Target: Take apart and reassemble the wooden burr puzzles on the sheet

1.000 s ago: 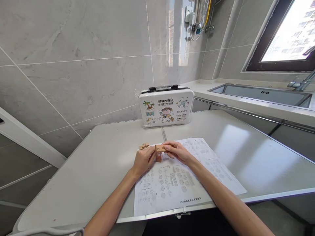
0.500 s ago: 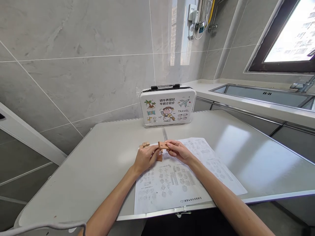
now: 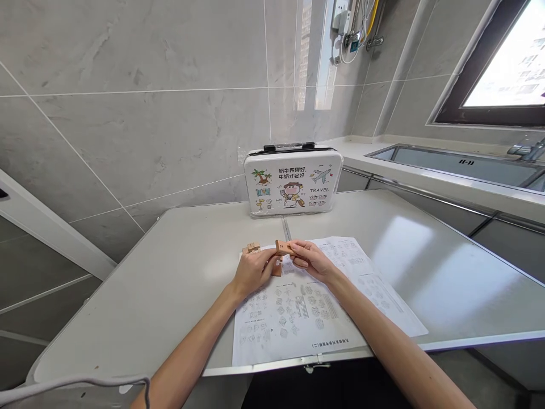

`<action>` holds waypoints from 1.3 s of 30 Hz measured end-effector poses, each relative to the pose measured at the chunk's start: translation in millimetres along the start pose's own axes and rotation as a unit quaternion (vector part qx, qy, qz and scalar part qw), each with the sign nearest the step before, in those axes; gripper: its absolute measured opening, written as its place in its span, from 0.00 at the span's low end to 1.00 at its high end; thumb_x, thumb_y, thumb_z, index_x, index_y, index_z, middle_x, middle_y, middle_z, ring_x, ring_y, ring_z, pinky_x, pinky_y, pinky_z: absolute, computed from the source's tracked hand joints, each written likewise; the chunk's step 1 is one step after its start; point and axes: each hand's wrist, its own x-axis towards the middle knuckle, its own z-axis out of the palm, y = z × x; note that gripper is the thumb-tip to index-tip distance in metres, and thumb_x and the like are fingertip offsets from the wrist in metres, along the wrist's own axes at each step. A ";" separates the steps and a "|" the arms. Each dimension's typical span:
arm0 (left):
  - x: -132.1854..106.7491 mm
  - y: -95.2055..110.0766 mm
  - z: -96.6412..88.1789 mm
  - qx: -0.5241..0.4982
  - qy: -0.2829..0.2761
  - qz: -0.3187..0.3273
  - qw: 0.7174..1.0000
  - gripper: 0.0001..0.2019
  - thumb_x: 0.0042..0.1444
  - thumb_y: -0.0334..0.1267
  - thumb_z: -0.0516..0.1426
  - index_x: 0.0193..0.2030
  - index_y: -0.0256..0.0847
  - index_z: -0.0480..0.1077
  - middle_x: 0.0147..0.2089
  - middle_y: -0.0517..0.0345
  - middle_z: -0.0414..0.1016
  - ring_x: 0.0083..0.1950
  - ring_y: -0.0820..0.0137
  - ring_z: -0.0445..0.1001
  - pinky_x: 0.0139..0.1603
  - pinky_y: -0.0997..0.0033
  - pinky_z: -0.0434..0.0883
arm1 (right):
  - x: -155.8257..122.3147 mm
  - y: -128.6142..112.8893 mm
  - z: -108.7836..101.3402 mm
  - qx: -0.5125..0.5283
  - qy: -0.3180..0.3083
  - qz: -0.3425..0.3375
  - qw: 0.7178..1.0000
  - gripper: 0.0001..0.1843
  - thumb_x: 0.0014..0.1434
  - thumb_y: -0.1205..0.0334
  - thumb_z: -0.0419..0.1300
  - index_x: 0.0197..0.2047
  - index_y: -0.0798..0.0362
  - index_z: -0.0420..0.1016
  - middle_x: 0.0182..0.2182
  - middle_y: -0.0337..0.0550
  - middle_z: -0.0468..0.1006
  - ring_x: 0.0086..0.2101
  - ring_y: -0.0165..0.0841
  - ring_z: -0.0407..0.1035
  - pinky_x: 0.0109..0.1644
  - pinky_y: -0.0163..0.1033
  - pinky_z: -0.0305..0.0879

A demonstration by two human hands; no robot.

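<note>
Both hands meet over the far end of a printed instruction sheet (image 3: 293, 318) on a grey folding table (image 3: 170, 295). My right hand (image 3: 310, 260) pinches a small wooden puzzle bar (image 3: 281, 246) by its right end. My left hand (image 3: 252, 271) is closed on a second wooden piece (image 3: 276, 269) that stands under the bar, partly hidden by the fingers. A loose cluster of wooden puzzle pieces (image 3: 251, 248) lies on the table just left of the hands.
A white cartoon-printed case (image 3: 293, 182) with a black handle stands at the table's far edge against the tiled wall. A steel sink (image 3: 455, 162) and a tap (image 3: 528, 150) sit in the counter at right, below a window. A grey cable (image 3: 76, 384) crosses the lower left.
The hands and the wooden pieces stay together over the sheet with the same grip. The view has tilted slightly, so everything sits a little higher and further right.
</note>
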 end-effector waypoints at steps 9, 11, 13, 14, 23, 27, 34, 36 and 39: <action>1.3 3.0 -1.5 -0.014 -0.006 0.007 1.000 0.13 0.75 0.35 0.50 0.48 0.41 0.76 0.36 0.56 0.84 0.32 0.70 0.79 0.31 0.70 0.65 | -0.8 -2.7 0.5 -0.011 0.025 0.001 1.000 0.21 0.56 0.44 0.74 0.38 0.55 0.80 0.26 0.36 0.70 0.19 0.19 0.46 0.24 0.35 0.41; 1.1 2.7 -1.6 -0.014 -0.006 0.006 1.000 0.13 0.75 0.35 0.50 0.48 0.41 0.76 0.35 0.57 0.83 0.31 0.71 0.79 0.31 0.70 0.64 | -1.5 -3.1 1.3 -0.010 0.018 -0.003 1.000 0.21 0.56 0.44 0.74 0.38 0.54 0.81 0.26 0.36 0.69 0.20 0.20 0.47 0.24 0.35 0.43; 0.7 2.0 -1.6 -0.016 -0.004 0.007 1.000 0.12 0.75 0.35 0.50 0.49 0.42 0.75 0.35 0.58 0.83 0.30 0.71 0.78 0.30 0.70 0.63 | -2.2 -3.2 2.1 -0.008 0.007 -0.008 1.000 0.21 0.57 0.43 0.74 0.39 0.54 0.81 0.26 0.35 0.67 0.21 0.21 0.47 0.25 0.36 0.44; 0.5 1.6 -1.6 -0.017 -0.002 0.008 1.000 0.12 0.74 0.35 0.50 0.49 0.42 0.75 0.35 0.59 0.83 0.30 0.72 0.78 0.30 0.70 0.63 | -2.4 -3.2 2.4 -0.006 0.001 -0.011 1.000 0.22 0.57 0.43 0.73 0.40 0.54 0.82 0.26 0.34 0.66 0.21 0.21 0.46 0.25 0.36 0.44; 1.1 1.7 -0.5 -0.010 0.007 0.017 1.000 0.12 0.74 0.34 0.50 0.48 0.41 0.76 0.34 0.58 0.83 0.31 0.71 0.79 0.31 0.69 0.64 | -1.4 -2.3 0.1 -0.016 0.000 -0.009 1.000 0.21 0.58 0.42 0.72 0.37 0.54 0.80 0.26 0.34 0.66 0.20 0.21 0.45 0.25 0.37 0.44; 0.4 1.8 -0.2 -0.001 -0.003 0.010 1.000 0.12 0.74 0.35 0.50 0.48 0.41 0.76 0.33 0.58 0.83 0.30 0.71 0.79 0.31 0.69 0.64 | -2.1 -4.4 0.3 -0.017 0.013 -0.002 1.000 0.21 0.57 0.43 0.73 0.34 0.54 0.77 0.25 0.35 0.67 0.20 0.22 0.47 0.24 0.37 0.44; -4.4 -2.6 2.4 -0.013 -0.035 -0.021 0.999 0.13 0.74 0.39 0.50 0.55 0.42 0.75 0.40 0.55 0.86 0.33 0.68 0.82 0.34 0.68 0.70 | -2.7 -12.1 -4.5 0.025 0.084 -0.044 0.995 0.23 0.57 0.44 0.72 0.28 0.50 0.69 0.22 0.33 0.62 0.20 0.24 0.41 0.23 0.39 0.42; -4.9 -2.5 4.0 -0.011 -0.031 -0.030 0.999 0.13 0.74 0.39 0.50 0.55 0.42 0.74 0.39 0.56 0.86 0.33 0.68 0.82 0.34 0.68 0.70 | -2.0 -13.0 -5.4 0.029 0.100 -0.050 0.993 0.23 0.56 0.43 0.72 0.28 0.49 0.68 0.22 0.33 0.61 0.21 0.25 0.41 0.23 0.40 0.43; -5.0 -1.0 6.3 0.000 -0.016 -0.046 0.999 0.13 0.74 0.41 0.51 0.54 0.41 0.73 0.33 0.58 0.84 0.28 0.69 0.80 0.31 0.69 0.67 | -0.9 -12.9 -5.2 0.033 0.112 -0.050 0.992 0.22 0.55 0.44 0.74 0.29 0.49 0.70 0.22 0.33 0.60 0.21 0.25 0.43 0.23 0.39 0.44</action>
